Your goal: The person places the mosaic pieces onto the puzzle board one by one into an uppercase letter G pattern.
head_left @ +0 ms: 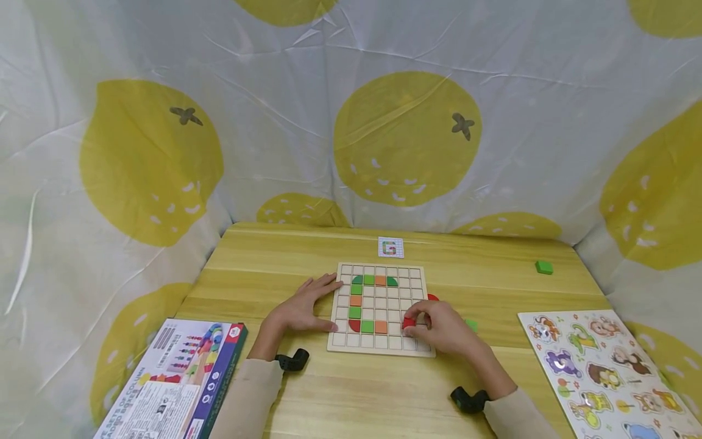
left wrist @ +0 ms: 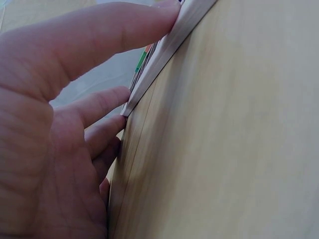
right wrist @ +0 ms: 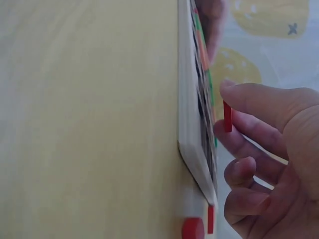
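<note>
Pinching a small red tile (head_left: 409,322) between thumb and fingertips, your right hand (head_left: 441,329) is hovering over the lower right part of the wooden grid board (head_left: 378,347), just beside the orange tile (head_left: 381,327) in the row of pieces already seated there. In the right wrist view the red tile (right wrist: 227,116) is showing edge-on, thin and flat, and your other fingers are curling loosely behind it, holding nothing else. It is looking like a light, stiff, painted wooden chip, so you are probably needing very little squeeze; the painted faces may be slick, so you are likely better off keeping your grip on its narrow edges, which leaves the underside free to meet a square. Your left hand (head_left: 303,308) is lying flat on the table (head_left: 307,390) with straight fingers (left wrist: 107,35) pressing against the board's left edge (left wrist: 164,55), gripping nothing, simply bracing it. The board itself is appearing thin and light enough to slide on the smooth tabletop, so that bracing is mattering. A loose red piece (right wrist: 192,229) is lying by the board's corner, a green tile (head_left: 544,267) is sitting well apart to the right, and a small pattern card (head_left: 391,247) is lying beyond the board.
</note>
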Demonstrator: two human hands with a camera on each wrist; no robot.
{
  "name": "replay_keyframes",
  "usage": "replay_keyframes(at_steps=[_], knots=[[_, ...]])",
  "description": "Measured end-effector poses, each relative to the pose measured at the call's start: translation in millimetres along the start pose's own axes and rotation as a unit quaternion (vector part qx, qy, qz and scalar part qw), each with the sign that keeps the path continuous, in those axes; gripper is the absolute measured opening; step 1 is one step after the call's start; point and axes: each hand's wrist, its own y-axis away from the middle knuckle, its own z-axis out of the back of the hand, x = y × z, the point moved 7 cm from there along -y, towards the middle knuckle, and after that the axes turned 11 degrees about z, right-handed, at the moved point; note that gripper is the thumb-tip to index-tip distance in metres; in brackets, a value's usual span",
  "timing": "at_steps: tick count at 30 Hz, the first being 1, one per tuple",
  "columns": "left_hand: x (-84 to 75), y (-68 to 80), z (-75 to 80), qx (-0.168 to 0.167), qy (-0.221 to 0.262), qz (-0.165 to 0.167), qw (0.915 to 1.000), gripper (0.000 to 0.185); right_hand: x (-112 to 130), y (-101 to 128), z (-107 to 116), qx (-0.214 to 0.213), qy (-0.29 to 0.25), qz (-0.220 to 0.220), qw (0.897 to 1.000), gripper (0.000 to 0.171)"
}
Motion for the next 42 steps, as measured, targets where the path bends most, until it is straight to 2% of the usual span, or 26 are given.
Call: replay_keyframes(at_steps=[6, 15, 22, 32, 42], knots=[[-2.1, -0.4, 0.7, 0.0, 0.0, -0.009, 1.0, 0.101, 5.8, -6.9, -8.5, 0.005, 0.019, 0.025, 0.999, 0.02], [-1.9, 0.0, 1.3, 0.001, 0.003, -0.01, 0.9999, 0.102, 14.9, -14.4, -15.7, 0.025, 0.01, 0.026, 0.999, 0.016], [-2.2, 0.7, -0.8, 0.005, 0.0, -0.014, 0.9999, 0.101, 12.9, -16.3, -21.3, 0.032, 0.016, 0.037, 0.999, 0.018], [-1.8, 1.1, 1.7, 0.001, 0.001, 0.001, 1.0, 0.101, 15.7, -17.2, -17.8, 0.024, -0.004, 0.074, 0.997, 0.019], [-2.2, 0.1, 0.5, 0.002, -0.001, -0.002, 1.0, 0.101, 14.0, -15.1, -19.5, 0.024, -0.015, 0.065, 0.997, 0.019]])
